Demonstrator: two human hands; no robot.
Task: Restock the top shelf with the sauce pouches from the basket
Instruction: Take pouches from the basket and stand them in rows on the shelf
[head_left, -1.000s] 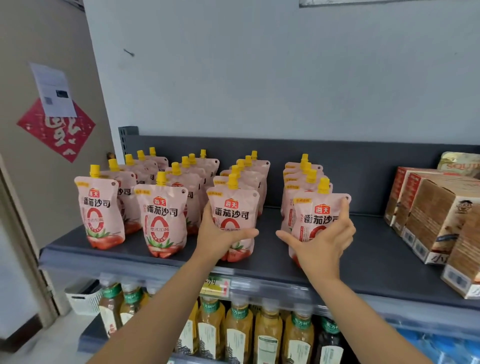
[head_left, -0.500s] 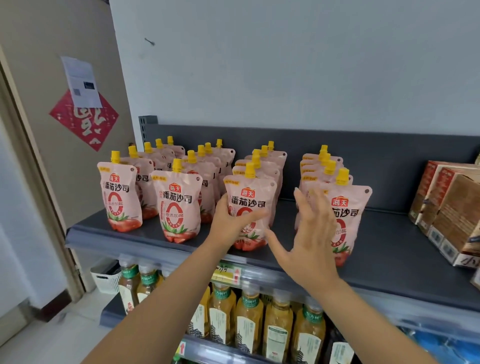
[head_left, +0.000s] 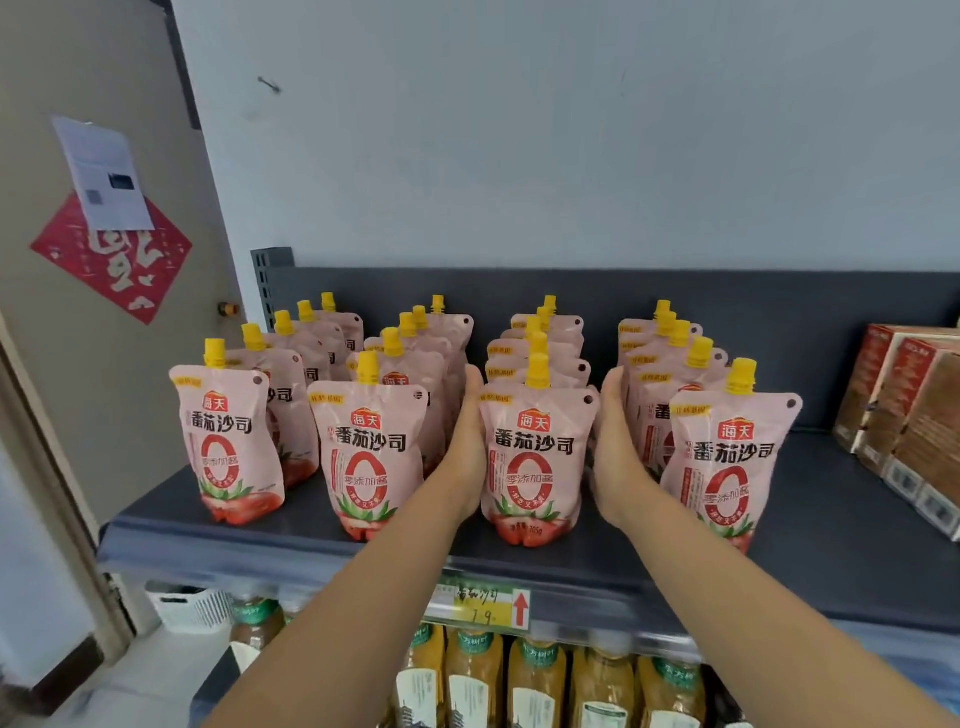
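Note:
Pink tomato-sauce pouches with yellow caps stand in four rows on the dark grey top shelf. My left hand lies flat against the left side of the third row, beside its front pouch. My right hand lies flat against that row's right side, in the gap before the fourth row. Both hands have straight fingers reaching back along the row, and the fingertips are hidden behind the pouches. A white basket shows low at the left, its contents out of sight.
Brown and red cartons fill the shelf's right end. Bottles of amber liquid stand on the shelf below, under a yellow price tag. A wall with a red paper square closes the left side.
My right hand left the fourth row's front pouch and moved to the third row's right side. My left hand slid from the third pouch's front to its left side. The view came closer.

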